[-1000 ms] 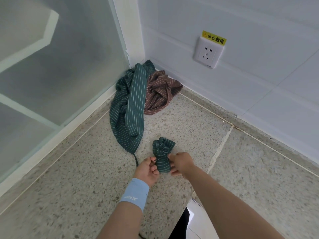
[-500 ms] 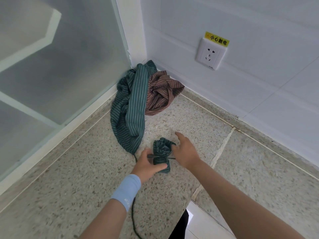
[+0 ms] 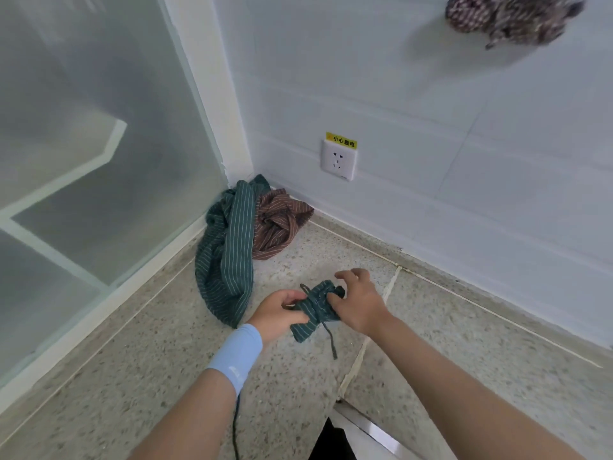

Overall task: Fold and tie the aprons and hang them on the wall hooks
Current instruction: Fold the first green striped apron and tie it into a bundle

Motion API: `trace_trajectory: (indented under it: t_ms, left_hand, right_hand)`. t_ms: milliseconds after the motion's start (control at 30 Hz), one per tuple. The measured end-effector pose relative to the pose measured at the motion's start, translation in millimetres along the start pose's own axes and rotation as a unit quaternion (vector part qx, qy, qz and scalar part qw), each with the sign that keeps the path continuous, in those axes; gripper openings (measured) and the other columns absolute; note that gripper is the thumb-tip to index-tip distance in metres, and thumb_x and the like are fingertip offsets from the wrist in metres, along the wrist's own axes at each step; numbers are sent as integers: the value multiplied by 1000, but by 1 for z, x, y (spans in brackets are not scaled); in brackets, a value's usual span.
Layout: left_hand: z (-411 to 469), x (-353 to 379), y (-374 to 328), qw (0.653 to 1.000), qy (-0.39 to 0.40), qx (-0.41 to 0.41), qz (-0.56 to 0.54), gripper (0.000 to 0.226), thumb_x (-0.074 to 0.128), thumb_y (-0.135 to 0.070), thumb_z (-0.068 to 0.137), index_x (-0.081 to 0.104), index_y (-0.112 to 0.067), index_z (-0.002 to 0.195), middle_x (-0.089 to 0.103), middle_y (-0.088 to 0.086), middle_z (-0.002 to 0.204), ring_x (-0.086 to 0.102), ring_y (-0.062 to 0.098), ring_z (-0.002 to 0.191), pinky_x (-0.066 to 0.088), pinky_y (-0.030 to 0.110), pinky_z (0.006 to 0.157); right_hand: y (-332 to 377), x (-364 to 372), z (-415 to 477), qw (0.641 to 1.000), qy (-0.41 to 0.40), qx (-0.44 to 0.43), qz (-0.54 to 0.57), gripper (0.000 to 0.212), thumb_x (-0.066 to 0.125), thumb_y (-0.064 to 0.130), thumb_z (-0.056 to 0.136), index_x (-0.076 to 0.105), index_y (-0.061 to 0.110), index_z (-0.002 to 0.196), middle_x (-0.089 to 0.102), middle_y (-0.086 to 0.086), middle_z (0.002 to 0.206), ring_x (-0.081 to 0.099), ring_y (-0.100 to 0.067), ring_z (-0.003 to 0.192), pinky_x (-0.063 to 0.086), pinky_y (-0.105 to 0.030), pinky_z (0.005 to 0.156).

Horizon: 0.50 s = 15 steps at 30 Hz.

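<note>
Low by the floor (image 3: 464,343), the left grip (image 3: 278,315) and right grip (image 3: 360,307) are both clasping the rolled green apron (image 3: 315,308), likely soft, light and prone to unrolling, so holding its cord-bound middle is looking safest.

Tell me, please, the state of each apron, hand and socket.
green bundle: rolled, cord-wrapped, one end loose.
left hand: grips green bundle.
right hand: holds green bundle.
green apron: unfolded, on floor.
brown apron: crumpled, in corner.
checked bundle: on wall.
socket: nothing plugged in.
</note>
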<state>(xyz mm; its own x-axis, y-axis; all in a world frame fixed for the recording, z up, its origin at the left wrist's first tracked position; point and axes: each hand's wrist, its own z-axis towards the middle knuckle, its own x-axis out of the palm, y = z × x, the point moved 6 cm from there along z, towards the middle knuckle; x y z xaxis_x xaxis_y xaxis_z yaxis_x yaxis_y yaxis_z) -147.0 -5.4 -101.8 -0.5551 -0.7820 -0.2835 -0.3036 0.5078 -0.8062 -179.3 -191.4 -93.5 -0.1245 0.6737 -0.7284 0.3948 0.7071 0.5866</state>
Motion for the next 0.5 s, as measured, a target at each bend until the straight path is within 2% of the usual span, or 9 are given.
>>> trace_trajectory:
  t_ms: [67,133,200,267,367,400,500]
  left_hand:
    - [-9,9,-30,999,22,23,-18,46,70,-4,81,62,-23,122,61,-8,122,55,8,116,45,16,86]
    - [-20,23,-62,997,42,57,-29,47,68,-3,83,60,-21,126,61,-10,123,55,6,118,46,17,88]
    - [-30,36,-92,994,52,93,-32,47,68,-3,83,60,-20,127,63,-9,124,58,8,118,48,22,93]
    - [-40,49,-123,989,56,125,-50,44,69,-3,82,62,-17,123,67,-4,120,63,14,113,50,25,92]
    - [-52,68,-167,981,56,151,-110,45,73,-11,72,66,-14,116,70,10,115,66,28,110,50,46,101]
    - [-57,76,-182,978,58,164,-112,43,73,-12,72,67,-15,114,70,12,114,66,29,109,50,48,101]
    - [-73,103,-231,970,59,224,-73,35,68,-5,84,66,-23,114,70,6,113,67,21,106,54,41,96]
  right_hand:
    - [10,-30,-18,998,-18,-63,-7,50,54,37,90,50,31,139,33,-1,154,36,-24,139,31,-46,116]
    - [12,-62,-38,994,-26,-100,26,42,51,33,87,60,34,128,50,5,143,44,-16,132,34,-40,113]
    - [12,-92,-59,989,-24,-98,104,30,51,27,92,65,33,117,65,7,120,59,-13,109,47,-22,93]
    - [8,-123,-80,981,-59,-100,156,19,52,24,98,68,30,105,71,5,101,64,-12,89,48,-14,71]
    - [-1,-169,-107,964,-165,-104,181,18,51,30,100,68,27,93,70,7,88,63,-6,81,47,-17,68]
    - [-4,-183,-115,955,-194,-103,199,19,51,31,100,68,26,91,70,7,85,62,-5,78,47,-16,67]
    - [-11,-222,-138,934,-265,-99,216,20,54,32,99,67,25,86,69,8,79,61,-4,73,45,-13,62]
